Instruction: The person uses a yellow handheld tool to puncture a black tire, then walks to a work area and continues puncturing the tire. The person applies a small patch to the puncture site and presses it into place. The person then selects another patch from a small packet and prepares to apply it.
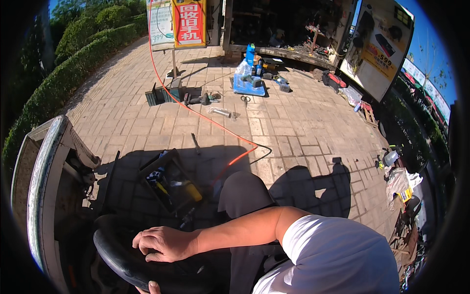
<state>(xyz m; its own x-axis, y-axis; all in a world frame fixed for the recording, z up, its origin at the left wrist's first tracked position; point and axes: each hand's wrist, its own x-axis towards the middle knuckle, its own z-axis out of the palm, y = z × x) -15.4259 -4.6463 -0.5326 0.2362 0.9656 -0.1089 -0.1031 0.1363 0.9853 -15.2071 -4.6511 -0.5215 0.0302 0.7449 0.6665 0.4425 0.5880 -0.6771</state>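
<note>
A black, smooth-looking rubber tire [115, 252] lies low in front of me at the lower left, beside a white vehicle body. My right hand [166, 243] reaches across from the right, its fingers curled down on the tire with the thumb below them. Of my left hand [153, 287], only a fingertip or two shows at the lower edge, pressed against the tire's near side; the rest is out of view. Deep shadow hides the inside of the tire. Just beyond it, a dark tool tray [147, 169] holds a yellow item and several tools.
At left stands the vehicle's white panel [46, 191]. An orange hose [205, 120] runs over the brick paving. Farther off lie a power tool [196, 100], scissors [246, 99] and a blue box [248, 88]. A cluttered open van [289, 49] stands behind; loose items line the right side.
</note>
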